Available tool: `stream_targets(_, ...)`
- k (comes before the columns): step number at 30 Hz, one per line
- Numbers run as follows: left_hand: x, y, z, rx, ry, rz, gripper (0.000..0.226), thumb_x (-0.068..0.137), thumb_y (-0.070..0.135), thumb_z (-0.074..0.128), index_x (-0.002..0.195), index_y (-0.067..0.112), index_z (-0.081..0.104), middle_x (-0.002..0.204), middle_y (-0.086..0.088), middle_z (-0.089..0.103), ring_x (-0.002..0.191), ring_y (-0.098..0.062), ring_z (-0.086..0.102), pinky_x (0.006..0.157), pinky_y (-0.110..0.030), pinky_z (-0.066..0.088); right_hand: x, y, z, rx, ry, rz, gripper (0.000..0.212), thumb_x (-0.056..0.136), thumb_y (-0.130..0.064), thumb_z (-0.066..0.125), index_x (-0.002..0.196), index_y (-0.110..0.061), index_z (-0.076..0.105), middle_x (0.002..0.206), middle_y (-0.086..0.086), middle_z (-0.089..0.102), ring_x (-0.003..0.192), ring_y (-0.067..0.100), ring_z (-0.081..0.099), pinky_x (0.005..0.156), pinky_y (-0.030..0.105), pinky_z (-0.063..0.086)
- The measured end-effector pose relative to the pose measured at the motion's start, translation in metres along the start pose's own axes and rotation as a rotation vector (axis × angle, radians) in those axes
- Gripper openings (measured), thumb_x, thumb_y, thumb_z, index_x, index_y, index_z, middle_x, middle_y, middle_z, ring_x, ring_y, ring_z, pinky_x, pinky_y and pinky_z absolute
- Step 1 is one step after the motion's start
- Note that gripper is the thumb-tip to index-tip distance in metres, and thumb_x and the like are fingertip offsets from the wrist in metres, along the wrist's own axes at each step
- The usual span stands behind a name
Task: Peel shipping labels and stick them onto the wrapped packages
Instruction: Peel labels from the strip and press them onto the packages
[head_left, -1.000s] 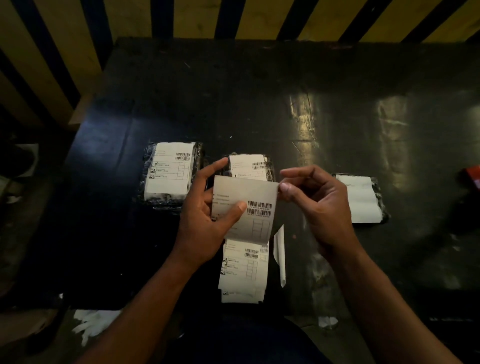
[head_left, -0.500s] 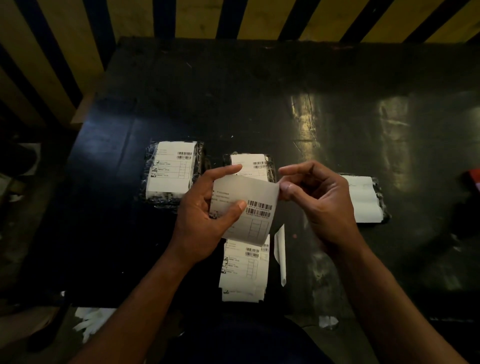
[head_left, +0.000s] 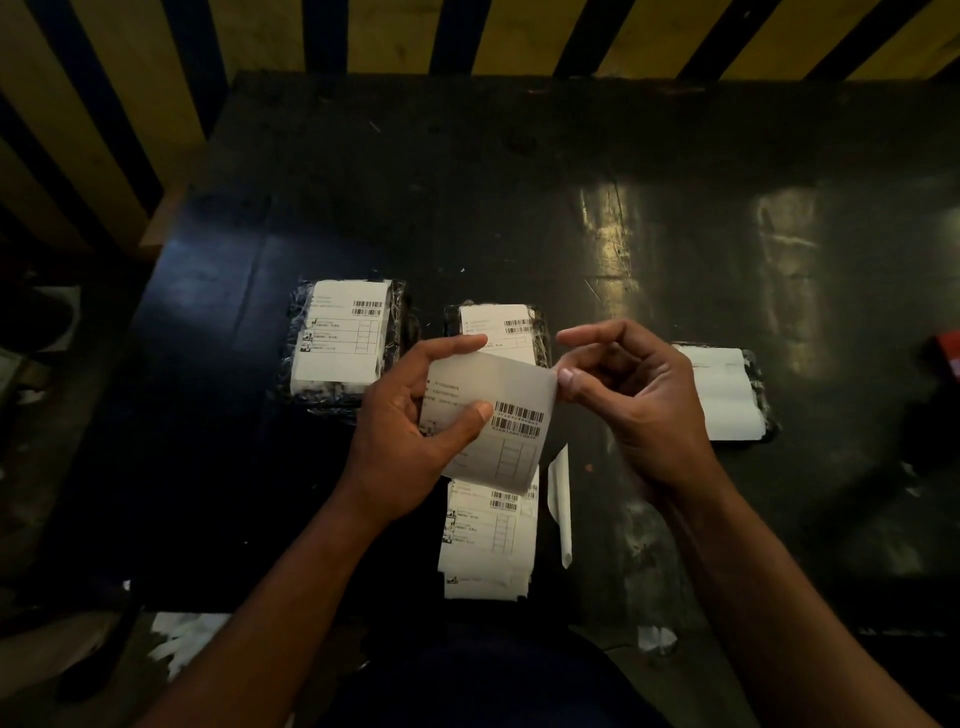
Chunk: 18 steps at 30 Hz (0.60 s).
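Note:
My left hand (head_left: 405, 436) holds a white shipping label sheet (head_left: 506, 426) with barcodes, thumb pressed on its face. The thumb and fingertip of my right hand (head_left: 639, 405) pinch at the sheet's upper right corner. Three black-wrapped packages lie on the dark table: a left package (head_left: 345, 343) and a middle package (head_left: 501, 325) each carry a printed label, and the right package (head_left: 724, 392) has a white label with faint print. The middle package is partly hidden behind the held sheet. A stack of labels (head_left: 488, 540) lies at the table's near edge.
A narrow white strip of backing paper (head_left: 561, 506) lies beside the stack. A red object (head_left: 948, 356) sits at the far right edge. White paper scraps (head_left: 184, 636) lie on the floor below the dark table (head_left: 519, 208). A yellow-and-black striped wall stands behind.
The label sheet has bent a little as my right fingertips work at its upper right corner. Both hands stay in nearly the same place.

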<state>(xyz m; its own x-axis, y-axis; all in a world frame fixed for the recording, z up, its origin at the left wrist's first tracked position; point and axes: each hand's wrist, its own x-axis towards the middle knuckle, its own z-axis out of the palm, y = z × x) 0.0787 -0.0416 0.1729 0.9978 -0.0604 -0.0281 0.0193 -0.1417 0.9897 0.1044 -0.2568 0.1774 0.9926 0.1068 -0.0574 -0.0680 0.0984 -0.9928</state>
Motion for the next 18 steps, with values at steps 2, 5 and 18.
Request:
stream_targets(2, 0.0, 0.0, 0.0, -0.012, -0.007, -0.005, 0.05, 0.088, 0.001, 0.074, 0.131, 0.022, 0.059, 0.121, -0.002, 0.07, 0.106, -0.016, 0.072, 0.075, -0.03, 0.064, 0.0, 0.0, -0.001, 0.006, -0.009, 0.011, 0.025, 0.089, 0.005, 0.07, 0.112, 0.001, 0.064, 0.091, 0.011, 0.073, 0.088, 0.023, 0.074, 0.079, 0.032, 0.061)
stream_targets(5, 0.0, -0.001, 0.0, -0.029, -0.014, -0.007, 0.05, 0.088, 0.001, 0.074, 0.131, 0.019, 0.059, 0.12, -0.003, 0.07, 0.106, -0.018, 0.072, 0.075, -0.031, 0.064, -0.001, 0.0, -0.001, 0.007, -0.029, 0.025, 0.026, 0.087, 0.004, 0.071, 0.112, 0.001, 0.063, 0.091, 0.01, 0.073, 0.088, 0.022, 0.074, 0.078, 0.031, 0.061)
stream_targets(18, -0.006, -0.008, 0.015, 0.324, 0.153, 0.137, 0.061, 0.079, 0.036, 0.084, 0.134, 0.031, 0.058, 0.134, 0.004, 0.049, 0.128, -0.01, 0.051, 0.104, -0.019, 0.047, -0.011, 0.0, 0.011, 0.036, -0.018, 0.032, 0.034, 0.075, -0.013, 0.081, 0.102, -0.002, 0.064, 0.088, 0.009, 0.073, 0.086, 0.025, 0.071, 0.084, 0.039, 0.062)
